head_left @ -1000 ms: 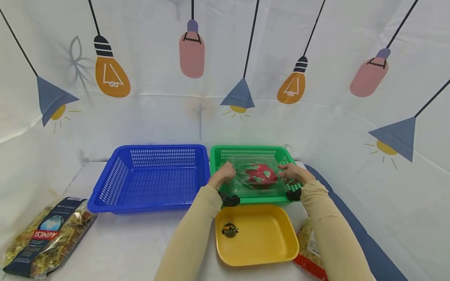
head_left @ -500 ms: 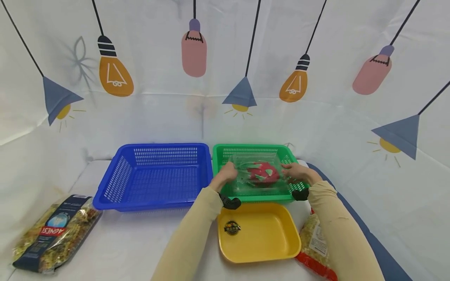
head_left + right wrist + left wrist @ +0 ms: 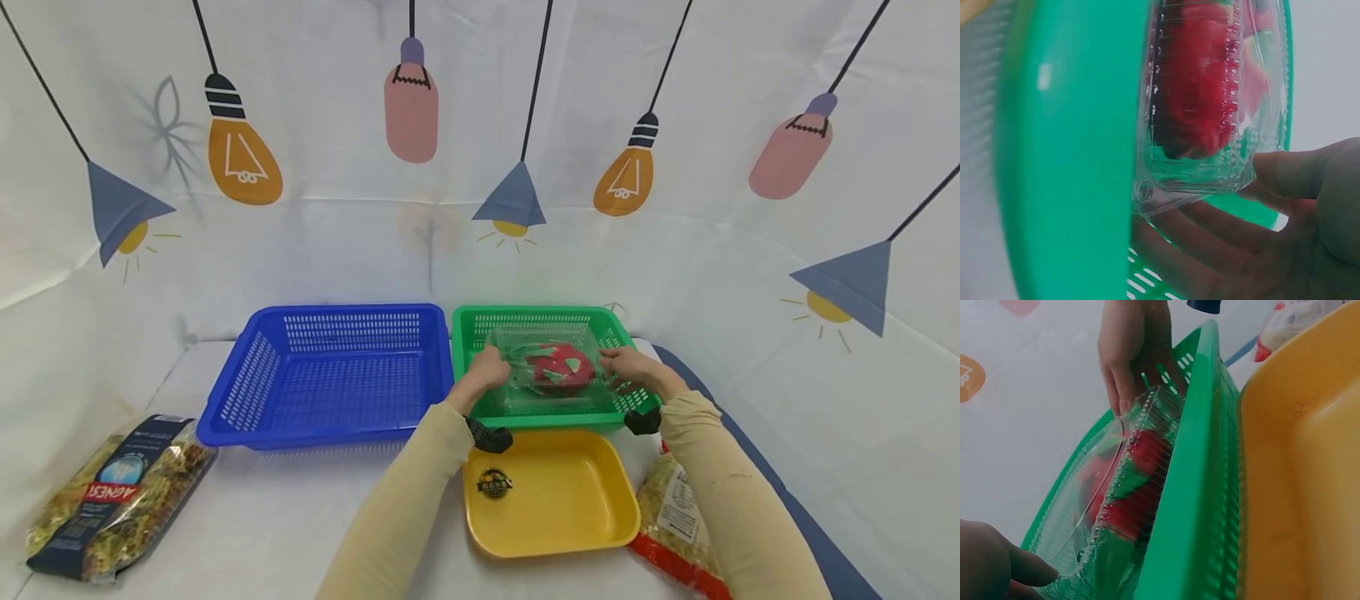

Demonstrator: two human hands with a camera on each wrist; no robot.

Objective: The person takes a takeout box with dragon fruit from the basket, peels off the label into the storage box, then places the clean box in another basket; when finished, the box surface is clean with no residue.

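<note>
A clear plastic clamshell box (image 3: pixel 525 398) lies in the green basket (image 3: pixel 532 309), with a red and green dragon fruit (image 3: pixel 560 367) inside it. My left hand (image 3: pixel 483 372) grips the box's left end; in the left wrist view its thumb lies over the lid edge. At the other end, my right hand (image 3: pixel 636 368) pinches a corner. The right wrist view shows that thumb (image 3: pixel 1288 172) on the lid side and the fingers (image 3: pixel 1191 250) spread around the box's end. The lid appears closed. The basket's front wall hides the underside of the box.
Left of the green basket stands a blue basket (image 3: pixel 352 392). A yellow tray (image 3: pixel 551 508) sits in front of the green one. One pasta bag (image 3: pixel 112 500) lies at the far left. Another bag (image 3: pixel 675 525), with a red end, is partly under the right forearm.
The head view has shifted slightly. Both hands stay at the two ends of the clamshell box, and the box keeps about the same place in the green basket.
</note>
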